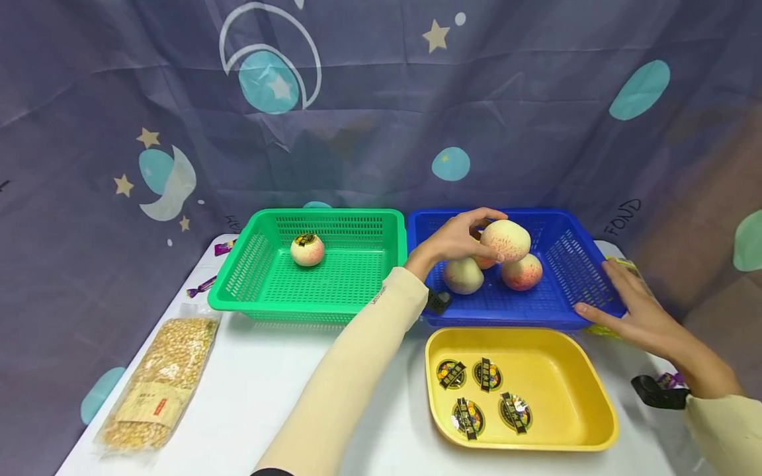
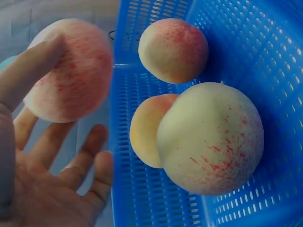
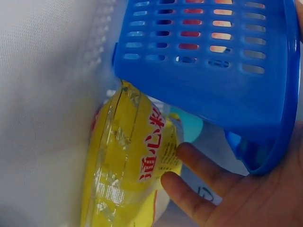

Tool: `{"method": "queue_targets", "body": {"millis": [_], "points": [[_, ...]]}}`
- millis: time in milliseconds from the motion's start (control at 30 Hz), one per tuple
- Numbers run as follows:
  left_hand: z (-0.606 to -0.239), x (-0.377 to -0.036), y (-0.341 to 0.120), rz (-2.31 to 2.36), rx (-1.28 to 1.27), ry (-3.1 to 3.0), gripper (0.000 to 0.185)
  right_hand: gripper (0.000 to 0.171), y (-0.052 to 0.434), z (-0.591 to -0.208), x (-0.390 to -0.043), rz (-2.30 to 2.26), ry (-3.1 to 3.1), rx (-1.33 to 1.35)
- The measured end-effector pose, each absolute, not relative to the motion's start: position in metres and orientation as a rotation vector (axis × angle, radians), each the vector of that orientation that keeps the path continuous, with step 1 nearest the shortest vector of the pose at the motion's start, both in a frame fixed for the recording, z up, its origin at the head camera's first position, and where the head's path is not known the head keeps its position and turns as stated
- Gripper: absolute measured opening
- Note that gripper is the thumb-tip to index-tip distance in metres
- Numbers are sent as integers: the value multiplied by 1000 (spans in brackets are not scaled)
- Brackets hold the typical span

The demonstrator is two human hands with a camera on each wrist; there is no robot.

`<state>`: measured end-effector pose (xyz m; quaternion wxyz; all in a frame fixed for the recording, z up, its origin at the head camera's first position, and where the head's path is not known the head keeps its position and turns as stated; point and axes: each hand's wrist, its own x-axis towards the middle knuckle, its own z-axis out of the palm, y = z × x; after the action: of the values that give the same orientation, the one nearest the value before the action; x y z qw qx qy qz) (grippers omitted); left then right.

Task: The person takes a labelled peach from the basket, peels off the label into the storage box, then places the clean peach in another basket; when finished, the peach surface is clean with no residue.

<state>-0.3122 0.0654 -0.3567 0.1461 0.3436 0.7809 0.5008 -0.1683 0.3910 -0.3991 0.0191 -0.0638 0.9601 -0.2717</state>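
Progress judged from layout: one peach with sticker (image 1: 307, 250) already sitting in green basket (image 1: 238, 277), sticker on top. Three bare peaches left on blue basket (image 1: 571, 238) floor: pale one (image 1: 462, 276) nearest, redder one (image 1: 522, 272) to its right, third mostly hidden behind the lifted fruit. Fourth, lifted peach (image 1: 506, 240), held above the others, not touching them in the left wrist view. Four round stickers (image 1: 482, 393) lying in yellow tray (image 1: 536, 357), unused. So roughly one fruit done, four to go, as a guess.

Pose: left hand (image 1: 455, 241) reached forward over near rim of blue basket, forearm in cream sleeve crossing between green basket and yellow tray. Thumb and fingertips wrapped round lifted peach, palm facing camera in left wrist view, lower fingers loose and off the fruit. Right hand (image 1: 631, 311) flat against right rim of blue basket, fingers straight, bracing the wall, gripping nothing. Right wrist view: fingers under basket corner, just beside yellow packet (image 3: 130, 161) wedged by that corner.

Bag of grain (image 1: 157, 380) on table at left, well apart from both hands.
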Motion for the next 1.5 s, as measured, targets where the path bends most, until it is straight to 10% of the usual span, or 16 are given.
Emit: {"method": "queue_targets", "body": {"millis": [1500], "points": [[-367, -316, 80, 757, 1044, 2201, 50, 102, 390, -399, -165, -877, 2985, -210]]}}
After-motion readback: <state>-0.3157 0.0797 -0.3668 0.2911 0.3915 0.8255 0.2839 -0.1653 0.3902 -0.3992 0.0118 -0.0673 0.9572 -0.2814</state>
